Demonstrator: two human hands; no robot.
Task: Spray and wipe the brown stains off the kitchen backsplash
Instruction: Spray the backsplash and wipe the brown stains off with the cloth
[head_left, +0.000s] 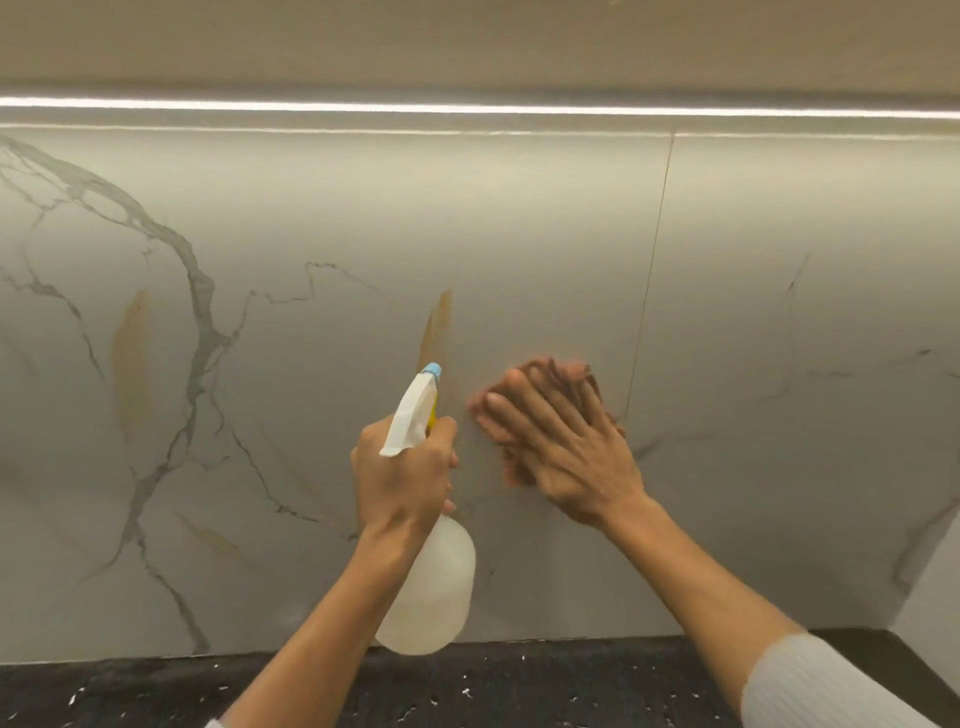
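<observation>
Backsplash (519, 218): pale marble-look panels w/ grey veins, vertical seam right of centre, light strip along the top. Dark speckled counter (519, 686) below.

Stains: narrow brown streak (439, 327) mid-panel, just above the sprayer nozzle. Wider brown patch (132, 358) well to the left. Fainter streak (213, 538) low left. All three look unwiped.

Left hand (402, 478): fingers wrapped round the neck of the spray bottle (434, 587), forefinger near the yellow trigger; can't tell if it's squeezed. Nozzle tip blue, aimed up at the mid streak, close to the wall. Bottle body translucent white, hangs below the fist, near the counter edge but apart from it.

Right hand (558, 441): spread flat, palm to the wall, pressing a reddish-brown cloth (569, 376) against the tile just right of the mid streak. Cloth mostly hidden under the hand, edges show past the fingertips. Hand is blurred.

Handling, my read:
- Bottle: thin plastic, light to moderate; fill level not readable. Hold at the neck as now, leaving the forefinger free for the trigger. Body prob. gives if squeezed, slick if wet.
- Cloth: soft, limp, bunches easily. Flat palm w/ spread fingers keeps it pinned; a pinch grip would cover less wall.
- Tile: stiff, glossy, likely slippery once sprayed, so cloth should glide; firm pressure needed for dried stain.

Risk: overspray running down to the counter.
</observation>
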